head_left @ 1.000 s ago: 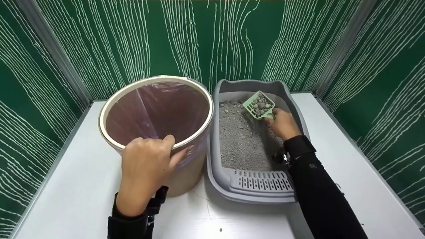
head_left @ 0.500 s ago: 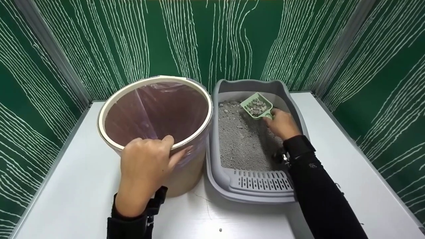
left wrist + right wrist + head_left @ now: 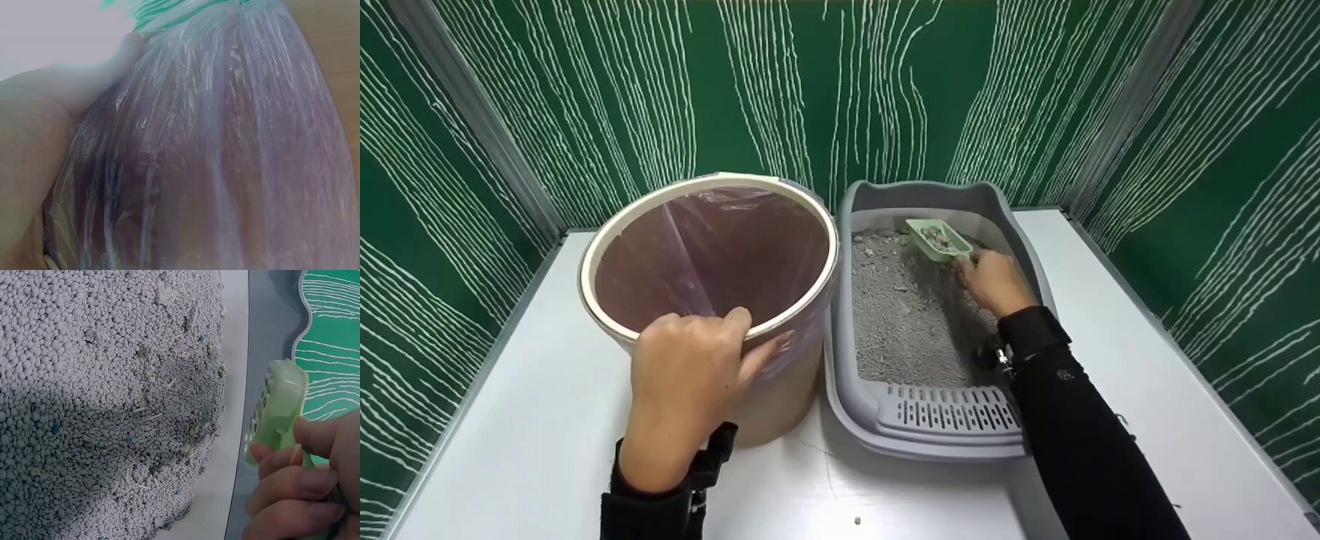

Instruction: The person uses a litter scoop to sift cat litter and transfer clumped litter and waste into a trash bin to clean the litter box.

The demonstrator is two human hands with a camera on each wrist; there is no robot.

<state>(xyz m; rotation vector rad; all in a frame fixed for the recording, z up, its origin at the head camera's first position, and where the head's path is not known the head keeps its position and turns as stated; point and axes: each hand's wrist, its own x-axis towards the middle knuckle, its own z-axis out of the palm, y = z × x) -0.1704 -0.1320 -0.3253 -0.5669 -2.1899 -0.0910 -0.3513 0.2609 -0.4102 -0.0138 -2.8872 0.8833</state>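
My right hand [image 3: 997, 281] grips the handle of a pale green slotted litter scoop [image 3: 288, 391] above the grey litter box [image 3: 847, 322]. Greyish clumps lie in the scoop's basket, which is held over the far part of the cat litter [image 3: 900, 330]. In the right wrist view, the fingers curl round the handle, with the thumb on top. To the left, my left hand [image 3: 686, 375] grips the near rim of a round beige trash bin [image 3: 780, 416]. A clear purplish liner [image 3: 225, 140] hangs over that rim, inside and out, partly hidden by the hand.
Bin and litter box stand side by side on a white table [image 3: 510, 420]. The box has a slotted front ledge [image 3: 952, 409]. One small grey crumb [image 3: 857, 520] lies near the table's front edge. Green walls [image 3: 765, 90] with white lines enclose the back and sides.
The scoop has tipped from facing the head camera to a flatter angle, its far edge dropping slightly. Less of its contents shows now. The left hand keeps its grip on the rim.
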